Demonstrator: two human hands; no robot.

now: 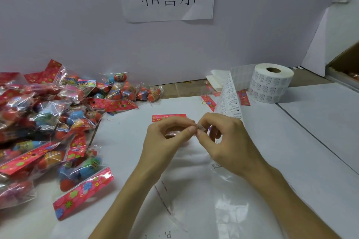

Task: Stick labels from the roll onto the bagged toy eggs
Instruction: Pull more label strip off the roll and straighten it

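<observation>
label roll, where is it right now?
In the head view the label roll stands on end at the far right of the table, near the back wall, its strip trailing down to the right hand.

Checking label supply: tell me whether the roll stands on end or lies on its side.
On end: the roll has its core hole facing up.

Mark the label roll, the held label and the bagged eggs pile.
label roll (271,85), head view, printed side wall.
held label (200,128), head view, its visible middle.
bagged eggs (44,114), head view, middle of pile.
</observation>
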